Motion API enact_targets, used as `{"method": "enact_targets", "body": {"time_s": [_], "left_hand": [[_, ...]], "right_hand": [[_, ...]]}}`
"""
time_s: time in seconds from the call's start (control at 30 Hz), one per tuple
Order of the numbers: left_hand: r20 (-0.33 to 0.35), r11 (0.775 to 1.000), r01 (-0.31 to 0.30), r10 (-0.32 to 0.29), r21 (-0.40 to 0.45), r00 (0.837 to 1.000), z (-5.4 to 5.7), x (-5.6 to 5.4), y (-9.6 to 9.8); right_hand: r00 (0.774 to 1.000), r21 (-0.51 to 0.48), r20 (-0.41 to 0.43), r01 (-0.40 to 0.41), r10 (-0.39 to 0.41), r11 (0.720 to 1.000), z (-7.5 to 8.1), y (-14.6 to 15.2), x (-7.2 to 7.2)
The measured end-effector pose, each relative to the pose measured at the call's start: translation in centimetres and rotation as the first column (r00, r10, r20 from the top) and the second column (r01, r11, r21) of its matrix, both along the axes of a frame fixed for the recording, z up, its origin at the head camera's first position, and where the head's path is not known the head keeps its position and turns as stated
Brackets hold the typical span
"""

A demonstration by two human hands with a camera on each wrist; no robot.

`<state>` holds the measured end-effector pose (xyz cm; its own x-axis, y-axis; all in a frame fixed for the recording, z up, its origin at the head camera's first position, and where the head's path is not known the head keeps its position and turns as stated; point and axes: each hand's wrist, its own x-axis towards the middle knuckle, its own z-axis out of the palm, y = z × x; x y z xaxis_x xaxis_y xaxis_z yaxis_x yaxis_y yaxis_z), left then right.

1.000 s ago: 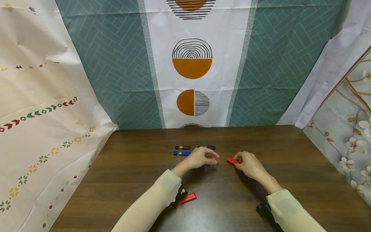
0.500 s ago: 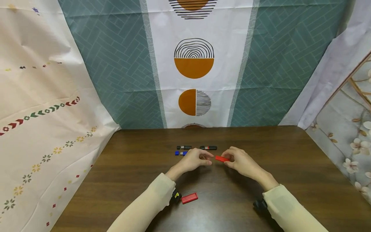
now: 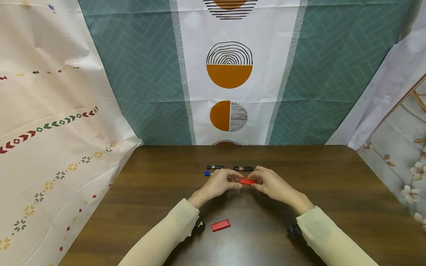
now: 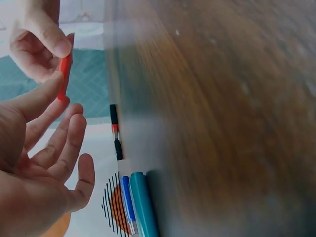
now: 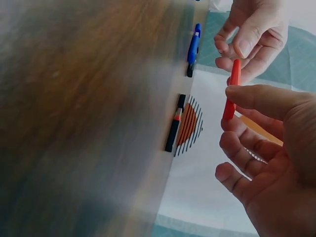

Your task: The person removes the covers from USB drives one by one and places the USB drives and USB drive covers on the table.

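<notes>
Patterned cloths surround the dark wooden table [image 3: 159,207] we look down on: a teal-and-white cloth [image 3: 266,74] with orange half-circles at the back, a cream cloth [image 3: 50,111] on the left and a flowered cloth [image 3: 399,166] on the right. Raised above the middle of that wood, between two hands, we see a slim red piece [image 3: 248,181] running from left to right. Our right hand [image 3: 274,184] holds its right end in a narrow pinch of thumb and forefinger, the other fingers loosely bent and apart from it. Our left hand [image 3: 219,183] has the other end at its thumb and forefinger, which stand close together; we cannot tell whether they press on it. Behind the hands, to the right, lies a black-and-red stick [image 3: 245,168] beside its black cap [image 3: 236,168]; farther left lies a black stick [image 3: 217,167] with a small dark cap [image 3: 208,167]. Just in front of that pair we make out a blue cap [image 3: 207,173]. From the left wrist we also find a blue stick [image 4: 128,197] next to a thicker teal stick [image 4: 143,205]. Nearer to us, between the forearms, a second red piece [image 3: 221,225] lies at a slant, near the black device [image 3: 199,225] by the left sleeve [image 3: 163,232]; another dark device [image 3: 294,231] shows beside the right sleeve [image 3: 327,236].
</notes>
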<state>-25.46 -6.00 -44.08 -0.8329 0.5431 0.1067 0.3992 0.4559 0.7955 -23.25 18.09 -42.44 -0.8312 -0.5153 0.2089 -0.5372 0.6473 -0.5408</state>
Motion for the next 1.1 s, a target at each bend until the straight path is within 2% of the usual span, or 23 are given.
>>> {"method": "enact_targets", "body": {"time_s": [0.2, 0.37, 0.53, 0.67, 0.83, 1.1], "left_hand": [[-0.031, 0.998, -0.058, 0.059, 0.022, 0.998, 0.0, 0.1, 0.0], [-0.086, 0.994, -0.102, 0.105, 0.041, 0.991, 0.1, 0.1, -0.2], [-0.172, 0.988, -0.150, 0.155, 0.043, 0.973, 0.3, 0.0, -0.4], [-0.211, 0.982, -0.177, 0.188, 0.071, 0.959, 0.5, -0.2, -0.6], [-0.199, 0.976, -0.191, 0.209, 0.103, 0.957, 1.0, -0.7, -0.7], [-0.204, 0.974, -0.208, 0.223, 0.093, 0.953, 1.6, -1.2, -1.0]], "right_hand": [[1.000, -0.008, -0.006, -0.008, 0.008, 1.000, 0.3, -0.8, -0.4], [0.999, -0.010, -0.033, -0.017, 0.017, 1.000, 0.4, -1.3, -0.7], [0.997, -0.058, -0.081, -0.026, 0.021, 0.998, 0.2, -1.8, -1.0], [0.994, -0.142, -0.105, 0.002, -0.017, 0.990, -0.2, -2.1, -1.4], [0.987, -0.216, -0.130, 0.061, -0.091, 0.975, -0.2, -2.5, -1.8], [0.986, -0.249, -0.130, 0.071, -0.106, 0.966, 0.3, -2.9, -2.2]]}}
